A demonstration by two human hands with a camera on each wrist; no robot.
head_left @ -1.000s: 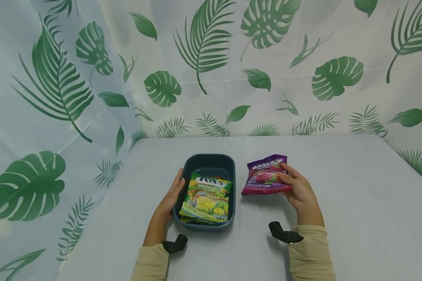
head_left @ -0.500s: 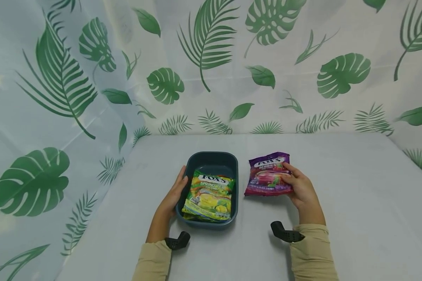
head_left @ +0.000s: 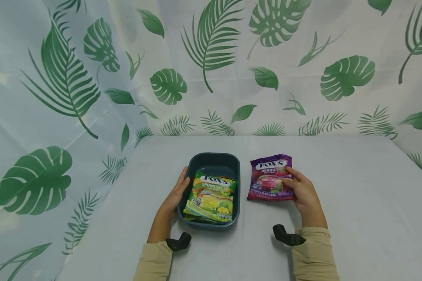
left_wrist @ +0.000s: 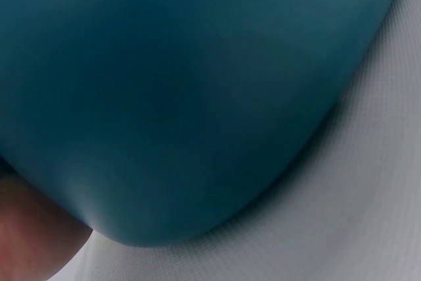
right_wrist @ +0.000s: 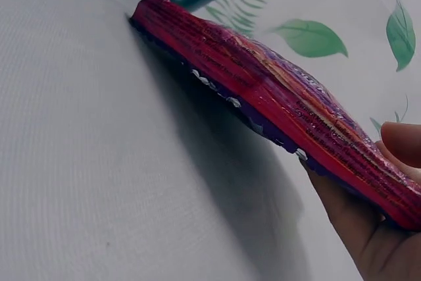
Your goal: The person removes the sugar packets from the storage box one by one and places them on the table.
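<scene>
A dark blue-green plastic bin (head_left: 214, 159) stands on the white table. In it lies a green and yellow candy bag (head_left: 211, 197) marked Spring Tea, on top of more packaging. My left hand (head_left: 173, 197) rests against the bin's left side with its fingers stretched along the wall; the left wrist view is mostly filled by that wall (left_wrist: 177, 110). My right hand (head_left: 304, 194) holds a purple and red Berries candy bag (head_left: 269, 177) by its right edge, thumb on the front and fingers behind. In the right wrist view this bag (right_wrist: 263, 90) slants over its shadow.
The white tabletop (head_left: 355, 187) stretches around the bin and ends at a leaf-printed curtain (head_left: 225, 105) behind and at the sides. Black wrist cameras (head_left: 179, 242) stick out from both tan sleeves.
The Berries bag has tipped so that its printed front faces me more fully. The whole view has shifted a little; the left hand stays at the bin's side.
</scene>
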